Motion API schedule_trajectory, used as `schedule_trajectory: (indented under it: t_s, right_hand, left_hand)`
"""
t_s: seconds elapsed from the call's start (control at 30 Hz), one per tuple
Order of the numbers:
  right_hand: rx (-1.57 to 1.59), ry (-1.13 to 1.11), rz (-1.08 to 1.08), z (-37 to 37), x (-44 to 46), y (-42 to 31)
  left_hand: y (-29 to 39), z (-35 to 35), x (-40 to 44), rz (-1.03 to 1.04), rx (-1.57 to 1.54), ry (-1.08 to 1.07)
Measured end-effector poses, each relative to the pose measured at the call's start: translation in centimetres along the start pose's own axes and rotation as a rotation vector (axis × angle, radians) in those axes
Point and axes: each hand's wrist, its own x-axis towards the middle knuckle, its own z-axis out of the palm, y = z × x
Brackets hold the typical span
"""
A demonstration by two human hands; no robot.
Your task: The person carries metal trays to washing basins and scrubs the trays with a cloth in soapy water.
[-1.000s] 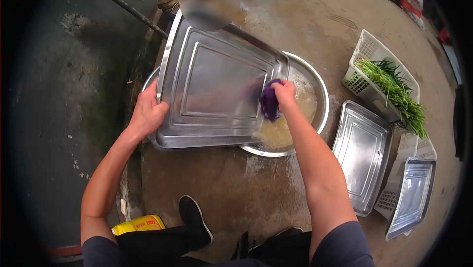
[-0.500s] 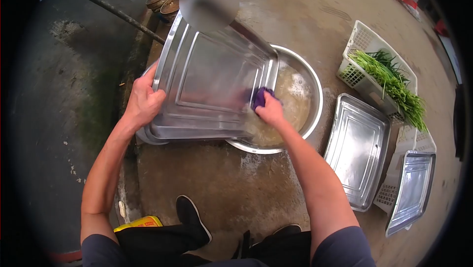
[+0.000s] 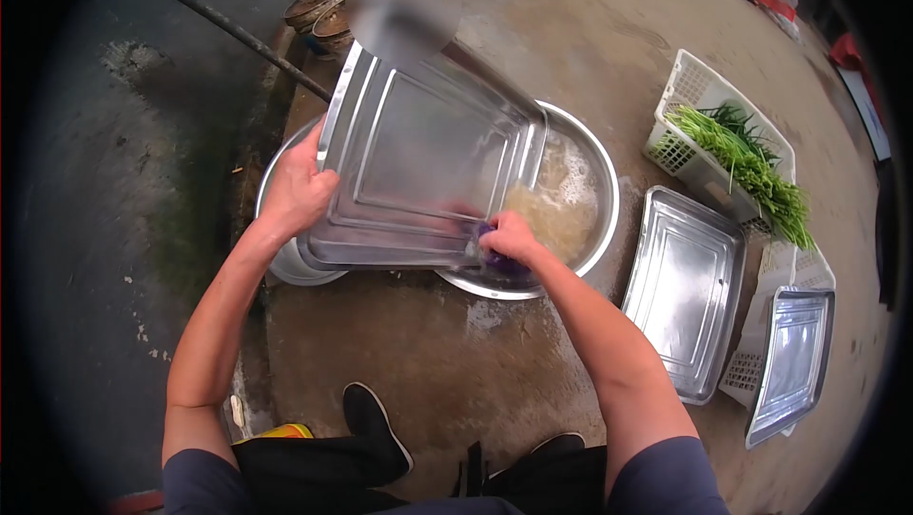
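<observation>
A large rectangular metal tray [image 3: 428, 139] is tilted, its lower right end down in a round metal basin [image 3: 611, 201] of cloudy water [image 3: 571, 215]. My left hand [image 3: 300, 190] grips the tray's raised left rim, fingers wrapped behind it. My right hand [image 3: 511, 235] is closed around a wet purple cloth [image 3: 502, 258], pressed near the tray's lower corner over the basin. Part of the cloth is hidden by my fingers. Beneath the tray's left side, a second round metal basin [image 3: 309, 275] partly shows. A grey blur covers the tray's far corner.
To the right, a metal tray [image 3: 687, 291] lies on the wet concrete. A white plastic basket [image 3: 699, 87] holds green leafy stalks [image 3: 742, 163]. Another tray [image 3: 791, 363] leans on a second white basket [image 3: 751, 363]. A dark pole [image 3: 223, 25] and rusty round containers [image 3: 319, 6] are at upper left.
My right hand and the cloth have moved down and slightly left along the tray's lower end. My left hand and the tray appear slightly further right, and more of the left basin shows.
</observation>
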Motion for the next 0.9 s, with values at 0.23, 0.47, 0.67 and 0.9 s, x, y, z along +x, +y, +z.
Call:
schedule_trajectory:
  t_s: [0.23, 0.47, 0.67, 0.9]
  right_hand:
    - [0.52, 0.46, -0.162, -1.3, 4.1, -7.0]
    - [0.187, 0.665, -0.664, -0.9, 4.0, -13.7]
    - [0.03, 0.644, -0.38, -1.2, 6.4, -8.5]
    - [-0.314, 0.575, 0.023, -3.0, 7.5, 0.5]
  left_hand:
    - [1.9, -0.1, -0.6, -0.179, -0.031, -0.085]
    - [0.7, 1.2, -0.9, -0.097, -0.06, -0.037]
    - [0.0, 1.5, -1.7, -0.098, -0.166, -0.025]
    - [1.1, 1.4, -2.0, -0.088, -0.089, -0.006]
